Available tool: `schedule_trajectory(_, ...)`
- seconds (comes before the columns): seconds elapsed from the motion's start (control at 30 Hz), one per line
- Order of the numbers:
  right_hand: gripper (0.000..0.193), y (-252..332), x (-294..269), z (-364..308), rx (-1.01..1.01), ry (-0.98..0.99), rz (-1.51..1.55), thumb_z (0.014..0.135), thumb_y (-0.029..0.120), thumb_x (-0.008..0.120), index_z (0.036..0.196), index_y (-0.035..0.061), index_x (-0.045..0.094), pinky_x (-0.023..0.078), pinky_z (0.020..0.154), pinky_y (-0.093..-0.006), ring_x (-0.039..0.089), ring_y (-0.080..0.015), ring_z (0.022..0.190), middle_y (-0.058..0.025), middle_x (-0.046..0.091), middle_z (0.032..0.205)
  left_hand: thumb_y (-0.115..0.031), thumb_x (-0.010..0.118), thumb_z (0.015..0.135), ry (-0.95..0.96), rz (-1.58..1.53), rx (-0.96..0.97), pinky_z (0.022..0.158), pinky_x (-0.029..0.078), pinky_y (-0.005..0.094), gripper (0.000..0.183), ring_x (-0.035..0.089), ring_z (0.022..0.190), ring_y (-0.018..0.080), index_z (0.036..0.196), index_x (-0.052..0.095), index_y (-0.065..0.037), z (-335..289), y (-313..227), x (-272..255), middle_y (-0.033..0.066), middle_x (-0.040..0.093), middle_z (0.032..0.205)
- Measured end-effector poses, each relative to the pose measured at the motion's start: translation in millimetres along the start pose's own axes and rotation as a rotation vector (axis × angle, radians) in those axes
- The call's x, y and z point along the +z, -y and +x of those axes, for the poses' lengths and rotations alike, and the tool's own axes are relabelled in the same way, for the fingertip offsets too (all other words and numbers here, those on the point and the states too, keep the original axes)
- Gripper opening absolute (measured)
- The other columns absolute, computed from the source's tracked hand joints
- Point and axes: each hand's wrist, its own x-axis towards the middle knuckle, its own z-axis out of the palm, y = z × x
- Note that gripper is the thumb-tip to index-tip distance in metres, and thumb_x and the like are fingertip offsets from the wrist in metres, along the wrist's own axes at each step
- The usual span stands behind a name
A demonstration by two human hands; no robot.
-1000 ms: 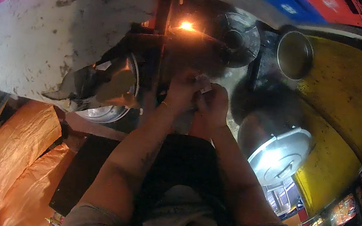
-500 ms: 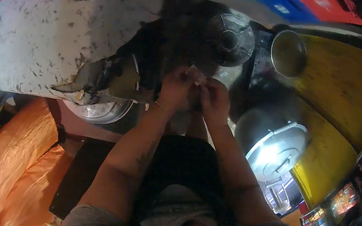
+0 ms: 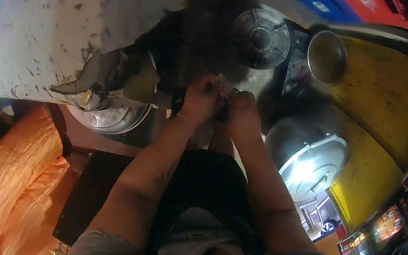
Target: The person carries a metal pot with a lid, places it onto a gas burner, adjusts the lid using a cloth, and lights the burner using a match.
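In front of my body, both hands are close together over a dark area. A small, pale, crinkled plastic packet (image 3: 224, 86) sits between them at the fingertips; its contents are too small to make out. My left hand (image 3: 200, 98) pinches its left side. My right hand (image 3: 244, 111) is closed at its right side, with the fingers curled toward the packet. Just beyond the hands lies a round, sooty metal burner (image 3: 261, 38). Shadow hides part of the fingers.
To the right stands a large lidded metal pot (image 3: 308, 165), with a round pan (image 3: 327, 57) behind it against yellow panels (image 3: 386, 95). A stained white surface with a torn edge (image 3: 43, 47) fills the left, above a metal lid (image 3: 111, 118). Orange sheeting (image 3: 20, 174) hangs lower left.
The packet looks more crumpled, and my right fingers have curled in further beside it. The view has shifted slightly; both hands stay at nearly the same place.
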Motion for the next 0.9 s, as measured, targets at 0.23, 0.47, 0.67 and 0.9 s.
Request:
schedule_trajectory(0.23, 0.015, -10, -28, -3, -0.061, -0.261, 0.318, 0.085, 0.005, 0.057, 0.099, 0.0027, 0.053, 0.050, 0.079, -0.0399, 0.057, -0.0356, 0.096, -0.0187, 0.057, 0.109, -0.028, 0.058, 0.090, 0.108, 0.140, 0.244, 0.073, 0.052, 0.0372, 0.036, 0.064, 0.079, 0.0240, 0.113, 0.053, -0.001, 11, 5, 1, 0.0174, 0.061, 0.102)
schedule_trajectory(0.47, 0.012, -9, -4, 11, -0.006, -0.450, 0.631, 0.084, 0.001, 0.056, 0.094, 0.0034, 0.051, 0.048, 0.076, -0.0380, 0.058, -0.0326, 0.086, -0.0166, 0.058, 0.093, -0.019, 0.061, 0.087, 0.067, 0.473, 0.269, 0.075, 0.051, 0.0337, 0.024, 0.064, 0.080, 0.0226, 0.105, 0.058, -0.004, 13, -8, -4, 0.0159, 0.065, 0.091)
schedule_trajectory(0.67, 0.021, -12, 2, 22, -0.045, -0.308, 0.504, 0.076, -0.004, 0.058, 0.095, 0.0027, 0.053, 0.047, 0.070, -0.0378, 0.056, -0.0329, 0.080, -0.0154, 0.055, 0.089, -0.009, 0.063, 0.082, 0.058, 0.124, 0.337, 0.073, 0.050, 0.0326, 0.011, 0.063, 0.077, 0.0276, 0.092, 0.062, -0.004, 13, -21, 1, 0.0148, 0.065, 0.084)
schedule_trajectory(0.9, 0.032, -32, 14, 23, 0.259, -0.353, 0.249, 0.069, -0.003, 0.063, 0.099, 0.0013, 0.053, 0.047, 0.076, -0.0435, 0.053, -0.0343, 0.093, -0.0170, 0.053, 0.100, 0.001, 0.059, 0.076, -0.254, 0.125, 0.758, 0.065, 0.049, 0.0367, 0.011, 0.061, 0.074, 0.0272, 0.084, 0.060, -0.006, -1, -58, 21, 0.0106, 0.062, 0.084)
